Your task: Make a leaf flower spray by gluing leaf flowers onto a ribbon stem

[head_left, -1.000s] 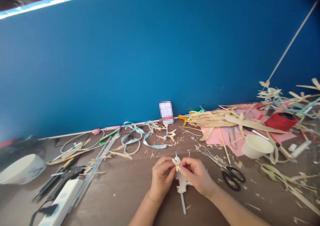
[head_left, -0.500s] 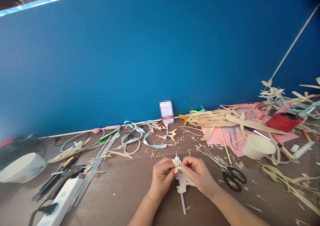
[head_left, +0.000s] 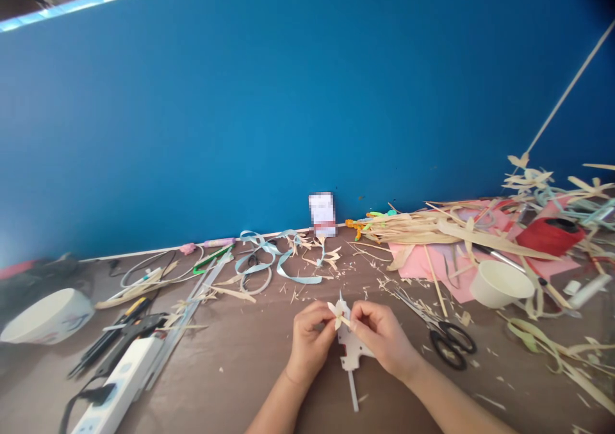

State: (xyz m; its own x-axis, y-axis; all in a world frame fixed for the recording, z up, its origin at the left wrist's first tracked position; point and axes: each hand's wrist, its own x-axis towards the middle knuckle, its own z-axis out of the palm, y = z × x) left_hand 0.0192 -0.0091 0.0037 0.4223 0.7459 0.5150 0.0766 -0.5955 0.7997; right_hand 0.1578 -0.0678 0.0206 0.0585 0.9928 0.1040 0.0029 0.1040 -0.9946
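Observation:
Both of my hands meet low in the middle of the picture over a brown table (head_left: 240, 370). My left hand (head_left: 310, 344) and my right hand (head_left: 382, 338) each pinch a small pale folded leaf piece (head_left: 337, 311) shaped like a little flower. Right below it, under my fingers, lies a flat white cut-out shape with a thin stem (head_left: 352, 363) on the table. Black-handled scissors (head_left: 444, 338) lie just right of my right hand.
A blue wall (head_left: 288, 114) backs the table. Left: a white bowl (head_left: 45, 319), a white power strip (head_left: 120, 386), black tools (head_left: 120, 331), light blue ribbon (head_left: 278, 261). Right: pink paper (head_left: 432, 261) with dry leaf strips, a white cup (head_left: 500, 283), a red spool (head_left: 550, 235).
My hands stay in place; the fingers shift slightly on the leaf piece. The view has drifted a little.

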